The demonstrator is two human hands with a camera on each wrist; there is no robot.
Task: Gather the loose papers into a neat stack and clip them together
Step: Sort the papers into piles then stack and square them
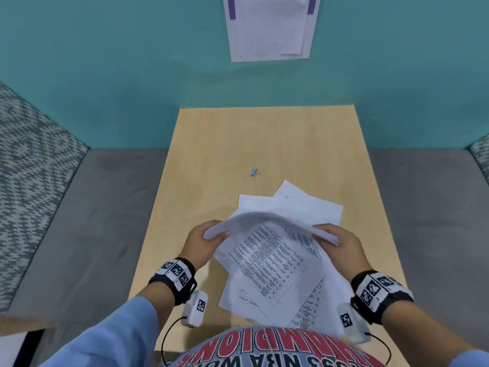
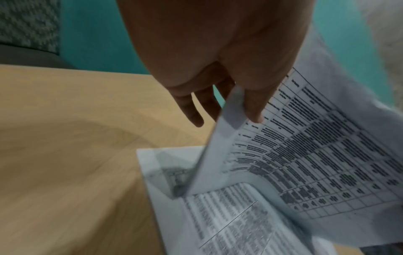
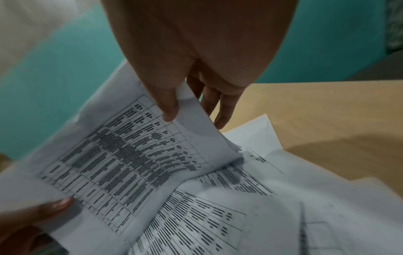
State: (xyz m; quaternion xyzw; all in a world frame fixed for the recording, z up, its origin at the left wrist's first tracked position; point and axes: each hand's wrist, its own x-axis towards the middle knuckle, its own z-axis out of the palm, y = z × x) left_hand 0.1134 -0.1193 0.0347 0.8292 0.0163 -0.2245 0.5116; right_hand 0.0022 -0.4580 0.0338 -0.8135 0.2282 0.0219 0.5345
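Observation:
Both hands hold a bowed bundle of printed sheets above the wooden table. My left hand pinches its left edge, thumb on the printed side, fingers behind. My right hand pinches the right edge the same way, thumb on top. The held sheets carry a table of dark text. More loose papers lie spread underneath on the table, overlapping at angles. A small binder clip lies alone on the table beyond the papers.
Grey upholstered seating flanks the table on both sides, and a teal wall stands behind. A paper notice is fixed on that wall. Bare tabletop shows around the clip and to the left of the papers.

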